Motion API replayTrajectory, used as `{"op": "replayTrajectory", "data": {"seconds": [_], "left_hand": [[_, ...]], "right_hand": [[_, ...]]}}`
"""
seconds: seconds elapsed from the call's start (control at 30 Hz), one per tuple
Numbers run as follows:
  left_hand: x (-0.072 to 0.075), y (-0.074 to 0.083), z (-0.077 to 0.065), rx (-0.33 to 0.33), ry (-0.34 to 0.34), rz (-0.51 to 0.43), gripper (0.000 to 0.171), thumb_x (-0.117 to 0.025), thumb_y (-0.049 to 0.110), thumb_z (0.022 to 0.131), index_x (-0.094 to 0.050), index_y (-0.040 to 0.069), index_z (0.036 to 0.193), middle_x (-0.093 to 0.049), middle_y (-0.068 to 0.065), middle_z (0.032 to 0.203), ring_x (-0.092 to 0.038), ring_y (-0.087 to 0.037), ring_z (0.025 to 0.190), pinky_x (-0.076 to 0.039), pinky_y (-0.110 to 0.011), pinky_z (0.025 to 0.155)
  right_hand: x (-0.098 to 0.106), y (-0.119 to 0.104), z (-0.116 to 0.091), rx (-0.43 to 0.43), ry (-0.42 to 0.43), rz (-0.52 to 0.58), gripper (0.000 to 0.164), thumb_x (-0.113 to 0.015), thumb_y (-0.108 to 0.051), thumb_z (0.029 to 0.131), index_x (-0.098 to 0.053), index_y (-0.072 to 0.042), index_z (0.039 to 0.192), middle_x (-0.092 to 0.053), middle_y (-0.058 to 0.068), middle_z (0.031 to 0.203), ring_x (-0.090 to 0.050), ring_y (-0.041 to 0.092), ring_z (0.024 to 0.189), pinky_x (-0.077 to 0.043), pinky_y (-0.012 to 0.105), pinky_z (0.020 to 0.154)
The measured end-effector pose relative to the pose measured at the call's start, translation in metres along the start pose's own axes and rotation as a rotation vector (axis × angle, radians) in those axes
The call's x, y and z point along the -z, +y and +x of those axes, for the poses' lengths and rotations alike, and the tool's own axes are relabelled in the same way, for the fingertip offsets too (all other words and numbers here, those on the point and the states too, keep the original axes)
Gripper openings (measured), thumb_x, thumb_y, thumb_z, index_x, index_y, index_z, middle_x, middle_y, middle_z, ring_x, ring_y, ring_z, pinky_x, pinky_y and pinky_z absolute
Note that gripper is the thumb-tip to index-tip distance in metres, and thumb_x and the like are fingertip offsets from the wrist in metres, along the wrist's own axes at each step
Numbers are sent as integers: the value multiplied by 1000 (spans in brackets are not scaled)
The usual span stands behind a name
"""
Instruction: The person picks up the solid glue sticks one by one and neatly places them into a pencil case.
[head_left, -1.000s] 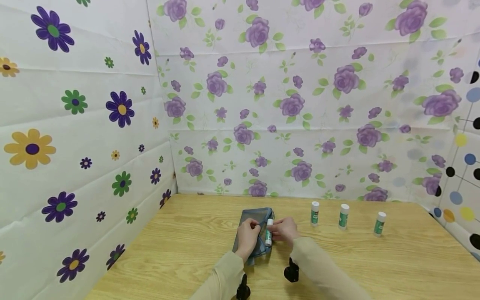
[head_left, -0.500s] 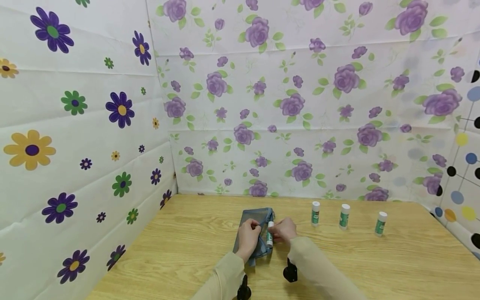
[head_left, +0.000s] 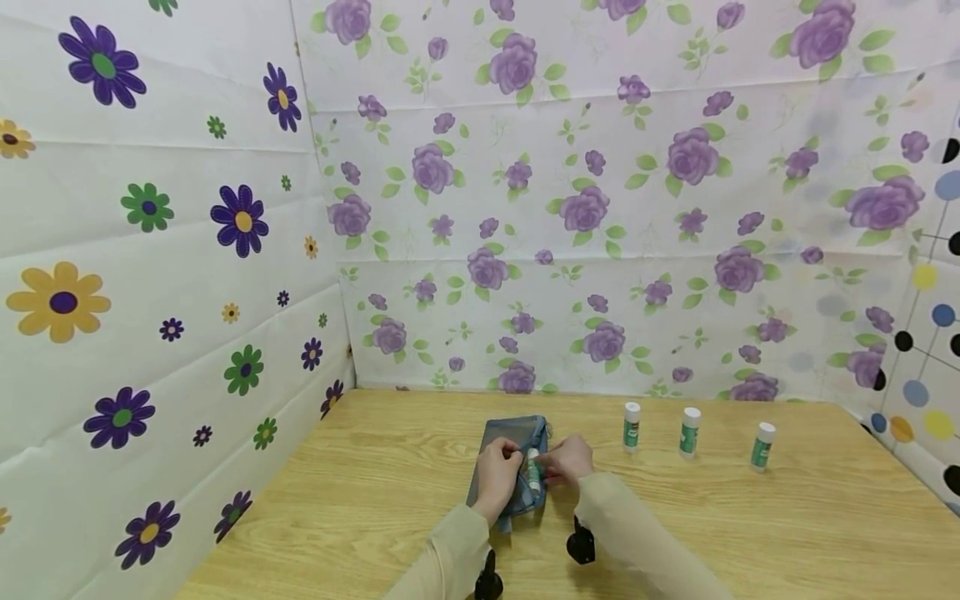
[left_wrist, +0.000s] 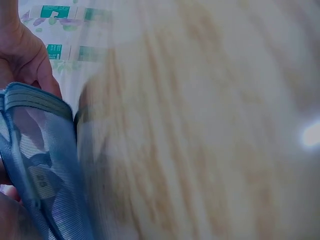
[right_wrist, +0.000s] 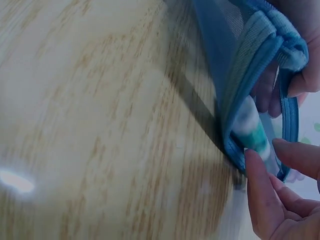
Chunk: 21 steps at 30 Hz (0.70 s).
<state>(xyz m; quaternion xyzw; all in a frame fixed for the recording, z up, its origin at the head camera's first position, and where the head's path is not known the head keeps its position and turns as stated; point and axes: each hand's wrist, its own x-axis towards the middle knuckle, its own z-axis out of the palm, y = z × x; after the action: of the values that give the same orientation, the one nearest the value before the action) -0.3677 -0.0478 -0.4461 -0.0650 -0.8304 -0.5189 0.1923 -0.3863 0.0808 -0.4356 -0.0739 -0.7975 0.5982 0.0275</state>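
Note:
A blue mesh zipper pouch (head_left: 498, 433) lies on the table with its zipped mouth spread toward the right. My left hand (head_left: 496, 475) grips the upper lip of the pouch, fingers curled over the zipper edge. Inside the mouth lies a white-capped glue stick (head_left: 534, 469) with a green label, seen end-on and blurred in the right wrist view. My right hand (head_left: 570, 459) is at the mouth, thumb and forefinger apart, fingertips (right_wrist: 255, 162) right at the zipper edge and the stick's near end. In the left wrist view, the mesh (left_wrist: 55, 165) hides part of the fingers.
Three more glue sticks stand upright on the wooden table (head_left: 345, 500): one nearest the pouch (head_left: 632, 427), a middle glue stick (head_left: 689, 432) and a right-hand glue stick (head_left: 762, 447). Flower-printed sheets (head_left: 480, 275) hang behind and at the left.
The glue stick has gone from in front of the pouch's mouth, held in my right fingers, to inside it, shifting left. My left hand has stayed on the pouch.

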Motion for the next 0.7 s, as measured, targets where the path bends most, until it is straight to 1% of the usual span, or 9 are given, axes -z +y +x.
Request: {"op": "replayTrajectory", "data": {"seconds": [0.1,0.2,0.37,0.5,0.7], "left_hand": [[0,1,0,-1,-3,-7,6,-57,-2,80,-62,-1,83,-53,1,69,-48,-13,61,-41,-29,56],[0,2,1,-2,-4,-11,7,-57,-3,80,-62,-1,83,-53,1,69,-48,-13,61,-41,-29,56],[0,1,2,2,-7,-6,7,-57,-3,80,-63,-1,83,-53,0,69,-48,-13,60,-41,-29,55],[-1,0,3,1,0,3,7,-57,-3,79,-63,-1,82,-53,0,69,-48,-13,60,-41,-29,55],[-1,0,4,6,6,12,7,-58,-2,79,-63,-1,83,-55,0,71,-49,-14,62,-42,-30,56]], "right_hand": [[2,-3,-1,-9,-13,12,23,-70,5,72,-62,15,91,-54,18,74,-60,23,56,-50,32,53],[4,-6,-3,-9,-31,9,23,-69,5,73,-61,16,92,-57,19,74,-61,24,57,-51,33,54],[6,-10,-4,-30,-54,8,29,-68,4,75,-60,15,101,-57,19,80,-62,27,64,-51,37,59],[6,-10,-2,-37,-59,7,34,-68,3,75,-59,13,106,-58,19,82,-63,29,69,-51,38,60],[9,-9,0,-22,-83,42,34,-69,3,75,-58,14,105,-60,17,81,-62,32,74,-50,40,61]]}}
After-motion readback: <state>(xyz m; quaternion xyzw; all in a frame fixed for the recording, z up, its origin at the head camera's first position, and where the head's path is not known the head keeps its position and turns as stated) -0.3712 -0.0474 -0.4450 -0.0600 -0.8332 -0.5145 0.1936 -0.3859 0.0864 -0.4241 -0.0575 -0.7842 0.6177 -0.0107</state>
